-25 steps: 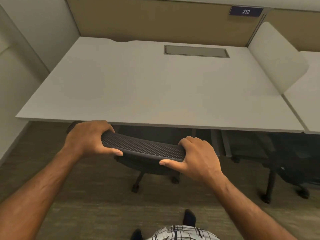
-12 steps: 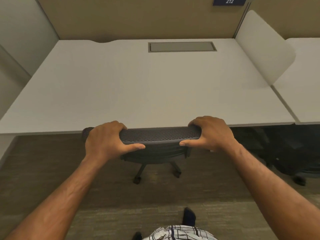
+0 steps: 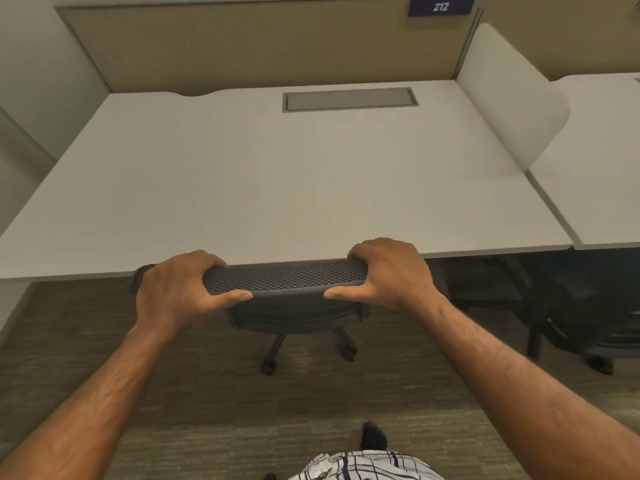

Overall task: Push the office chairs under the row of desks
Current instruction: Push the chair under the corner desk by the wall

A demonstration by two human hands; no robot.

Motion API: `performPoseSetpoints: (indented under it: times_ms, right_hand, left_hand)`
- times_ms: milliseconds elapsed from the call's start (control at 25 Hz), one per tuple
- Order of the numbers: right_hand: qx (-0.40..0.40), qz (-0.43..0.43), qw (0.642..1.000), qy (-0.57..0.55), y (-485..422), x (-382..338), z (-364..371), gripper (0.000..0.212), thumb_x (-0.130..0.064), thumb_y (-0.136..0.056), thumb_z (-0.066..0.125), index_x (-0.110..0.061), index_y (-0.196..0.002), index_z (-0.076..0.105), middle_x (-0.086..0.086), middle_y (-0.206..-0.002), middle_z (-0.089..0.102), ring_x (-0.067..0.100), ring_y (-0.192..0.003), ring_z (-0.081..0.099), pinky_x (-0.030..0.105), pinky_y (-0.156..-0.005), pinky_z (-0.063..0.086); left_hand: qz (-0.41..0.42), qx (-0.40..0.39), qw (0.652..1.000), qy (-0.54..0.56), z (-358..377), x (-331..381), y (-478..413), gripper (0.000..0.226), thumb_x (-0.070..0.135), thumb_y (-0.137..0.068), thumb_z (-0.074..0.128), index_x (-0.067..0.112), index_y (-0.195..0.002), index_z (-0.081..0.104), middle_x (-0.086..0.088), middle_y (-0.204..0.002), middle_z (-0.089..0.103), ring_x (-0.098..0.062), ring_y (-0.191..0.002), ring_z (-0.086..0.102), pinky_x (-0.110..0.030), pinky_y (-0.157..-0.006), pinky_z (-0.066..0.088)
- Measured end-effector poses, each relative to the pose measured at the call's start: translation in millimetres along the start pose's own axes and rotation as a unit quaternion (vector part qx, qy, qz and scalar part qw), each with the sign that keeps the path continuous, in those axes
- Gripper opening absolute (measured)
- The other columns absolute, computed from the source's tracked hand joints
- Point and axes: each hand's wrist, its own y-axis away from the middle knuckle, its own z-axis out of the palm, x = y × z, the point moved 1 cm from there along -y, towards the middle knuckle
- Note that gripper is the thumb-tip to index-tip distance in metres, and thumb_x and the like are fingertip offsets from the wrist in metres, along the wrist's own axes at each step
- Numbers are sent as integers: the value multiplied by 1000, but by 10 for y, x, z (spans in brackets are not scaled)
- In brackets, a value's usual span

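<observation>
Your left hand (image 3: 176,289) grips the left end of the chair (image 3: 284,277) by the top of its mesh back, fingers curled over the far edge and thumb laid along the near edge; your right hand (image 3: 388,271) grips the right end the same way, thumb pointing inward along the near rim; the top of the chair back sits right at the front edge of the desk (image 3: 277,174), with the seat tucked beneath the desktop and only two legs with casters showing on the carpet (image 3: 207,393) behind it. A grey cable hatch (image 3: 349,99) is set into the desk near its back; a tan panel (image 3: 259,43) stands behind the desk; a blue sign (image 3: 440,6) reading 212 sits at its upper right corner; a white rounded divider (image 3: 509,102) stands between this desk and the next desk (image 3: 602,157) on the right; under that one a second dark chair (image 3: 571,306) stands in shadow. Your dark shoe (image 3: 374,439) and a patch of plaid fabric (image 3: 363,467) show at the bottom edge.
</observation>
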Motion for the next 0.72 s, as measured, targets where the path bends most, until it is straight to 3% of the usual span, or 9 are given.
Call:
performPoseSetpoints:
  times_ms: [160,240,360,440,560,720]
  right_hand:
    - [-5,26,1000,11,64,-60,-38,102,-107,-63,26,-22,-99,71,-8,-88,69,15,-81,63,33,-70,54]
    - [24,36,999,-28,159,-113,-51,97,-99,-69,44,-21,-122,68,-3,-114,72,19,-106,64,37,-88,54]
    - [126,62,983,-115,456,-258,-15,86,-74,-83,67,-19,-147,50,4,-151,52,22,-139,43,37,-118,31]
    - [175,97,973,-112,748,-372,82,82,-67,-87,66,-20,-151,44,5,-159,41,21,-146,33,32,-121,17]
    - [169,170,968,-75,1359,-500,324,83,-67,-89,62,-21,-154,39,7,-164,33,24,-151,28,40,-125,17]
    - [112,259,959,-34,2349,-549,613,89,-71,-89,57,-19,-158,35,9,-169,24,30,-154,23,53,-125,22]
  left_hand:
    - [-3,8,1000,-4,1,0,46,85,103,-63,36,35,-99,71,18,-96,69,-16,-88,64,-37,-66,47]
    - [22,30,999,0,7,37,77,83,97,-70,40,29,-107,71,9,-114,71,-21,-106,65,-46,-81,51]
    - [87,93,990,55,104,189,271,77,81,-86,41,18,-124,64,-4,-140,59,-25,-132,52,-49,-111,34]
    - [147,114,976,111,272,409,469,68,70,-91,47,17,-133,58,-5,-153,46,-23,-144,39,-46,-120,21]
    - [242,84,954,156,632,787,822,68,63,-93,50,17,-143,51,-7,-163,30,-25,-152,24,-53,-124,13]
    - [289,-59,949,112,1082,1243,1183,86,74,-91,38,15,-153,39,-8,-169,10,-24,-156,5,-53,-126,3]
